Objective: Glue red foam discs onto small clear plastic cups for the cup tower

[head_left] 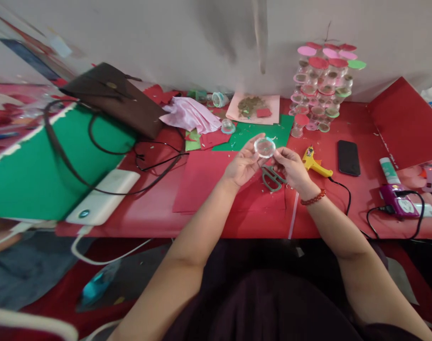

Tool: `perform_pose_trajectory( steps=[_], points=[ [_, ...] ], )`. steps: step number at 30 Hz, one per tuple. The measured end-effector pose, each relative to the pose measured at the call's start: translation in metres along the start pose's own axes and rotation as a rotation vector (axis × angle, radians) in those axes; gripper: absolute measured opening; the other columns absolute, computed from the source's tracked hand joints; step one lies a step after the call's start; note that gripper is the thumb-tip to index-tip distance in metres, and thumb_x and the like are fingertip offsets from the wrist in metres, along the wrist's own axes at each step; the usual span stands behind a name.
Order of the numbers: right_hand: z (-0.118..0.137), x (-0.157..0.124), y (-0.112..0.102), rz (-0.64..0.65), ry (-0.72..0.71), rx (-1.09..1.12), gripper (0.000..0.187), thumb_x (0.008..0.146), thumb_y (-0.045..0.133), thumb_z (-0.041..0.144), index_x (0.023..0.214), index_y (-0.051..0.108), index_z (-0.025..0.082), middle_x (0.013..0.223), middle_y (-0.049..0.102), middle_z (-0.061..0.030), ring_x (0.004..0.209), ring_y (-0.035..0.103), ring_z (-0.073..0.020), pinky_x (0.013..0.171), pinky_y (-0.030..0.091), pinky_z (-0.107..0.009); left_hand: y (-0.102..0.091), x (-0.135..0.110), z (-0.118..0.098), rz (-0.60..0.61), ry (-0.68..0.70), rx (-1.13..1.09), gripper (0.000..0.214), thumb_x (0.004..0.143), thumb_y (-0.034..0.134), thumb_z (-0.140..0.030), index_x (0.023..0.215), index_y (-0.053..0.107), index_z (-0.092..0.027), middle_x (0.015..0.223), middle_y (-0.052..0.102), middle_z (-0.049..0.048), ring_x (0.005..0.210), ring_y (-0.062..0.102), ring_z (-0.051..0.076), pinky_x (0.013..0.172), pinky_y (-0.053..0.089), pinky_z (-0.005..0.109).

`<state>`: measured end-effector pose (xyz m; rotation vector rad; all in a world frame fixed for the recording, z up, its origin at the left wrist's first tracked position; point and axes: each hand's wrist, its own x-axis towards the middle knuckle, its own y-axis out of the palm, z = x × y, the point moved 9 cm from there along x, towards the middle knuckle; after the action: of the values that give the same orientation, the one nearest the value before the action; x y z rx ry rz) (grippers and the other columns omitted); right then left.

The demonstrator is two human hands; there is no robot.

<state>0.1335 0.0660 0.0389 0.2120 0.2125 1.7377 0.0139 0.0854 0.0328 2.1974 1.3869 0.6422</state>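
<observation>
Left hand [242,163] and right hand [293,166], fingertips [280,158] pinched closed on a clear disc [265,148], scissors [275,178] just below them.

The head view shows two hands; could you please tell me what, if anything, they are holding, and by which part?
A clear round piece, held by its rim: left hand at its left side, right hand at its lower right.

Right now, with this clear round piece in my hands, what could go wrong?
The yellow glue gun lies near your right hand; its tip might burn you if hot, which I can't tell. Its black cord curves close by and could snag your reach. The clear round piece, held by your left hand and right hand, might slip onto the scissors below.
</observation>
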Motion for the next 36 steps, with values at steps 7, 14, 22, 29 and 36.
perform_pose_trajectory(
  steps=[7,14,22,29,36],
  points=[
    [-0.005,0.001,-0.006,-0.060,0.041,-0.063,0.037,0.082,0.076,0.050,0.070,0.056,0.022,0.058,0.055,0.0056,0.051,0.047,-0.0081,0.056,0.043,-0.024,0.001,-0.001,0.003,-0.037,-0.010,0.027,0.051,0.072,0.087,-0.020,0.119,0.068,-0.027,0.114,0.074,0.0015,0.114,0.069,0.019,0.103,0.052,0.032],
    [-0.008,-0.003,-0.011,-0.133,0.109,-0.177,0.033,0.084,0.072,0.045,0.067,0.054,0.022,0.052,0.051,0.0055,0.048,0.044,-0.0085,0.049,0.032,-0.024,-0.001,-0.003,0.001,-0.086,0.024,0.137,0.046,0.073,0.086,-0.019,0.115,0.069,-0.027,0.110,0.075,0.0016,0.103,0.070,0.018,0.097,0.052,0.031],
    [-0.006,-0.002,-0.010,-0.133,0.114,-0.216,0.036,0.083,0.074,0.044,0.065,0.052,0.022,0.052,0.047,0.0068,0.047,0.041,-0.0077,0.047,0.030,-0.024,0.001,-0.003,-0.003,-0.067,0.050,0.188,0.048,0.071,0.084,-0.016,0.115,0.072,-0.026,0.114,0.075,0.0036,0.107,0.069,0.021,0.100,0.051,0.035],
    [-0.008,-0.004,-0.008,-0.115,0.150,-0.138,0.036,0.084,0.074,0.041,0.064,0.050,0.022,0.055,0.048,0.0058,0.048,0.039,-0.0076,0.050,0.032,-0.024,0.002,-0.005,-0.010,-0.072,0.053,0.144,0.044,0.073,0.084,-0.019,0.115,0.074,-0.027,0.113,0.075,0.0017,0.103,0.070,0.019,0.105,0.049,0.036],
    [0.003,-0.003,-0.007,-0.070,0.086,-0.009,0.034,0.080,0.075,0.045,0.069,0.051,0.023,0.061,0.045,0.0067,0.052,0.038,-0.0070,0.051,0.032,-0.024,-0.010,-0.003,-0.008,-0.139,0.033,0.166,0.043,0.073,0.081,-0.011,0.113,0.075,-0.026,0.111,0.076,0.0012,0.099,0.070,0.016,0.102,0.050,0.033]
  ],
)
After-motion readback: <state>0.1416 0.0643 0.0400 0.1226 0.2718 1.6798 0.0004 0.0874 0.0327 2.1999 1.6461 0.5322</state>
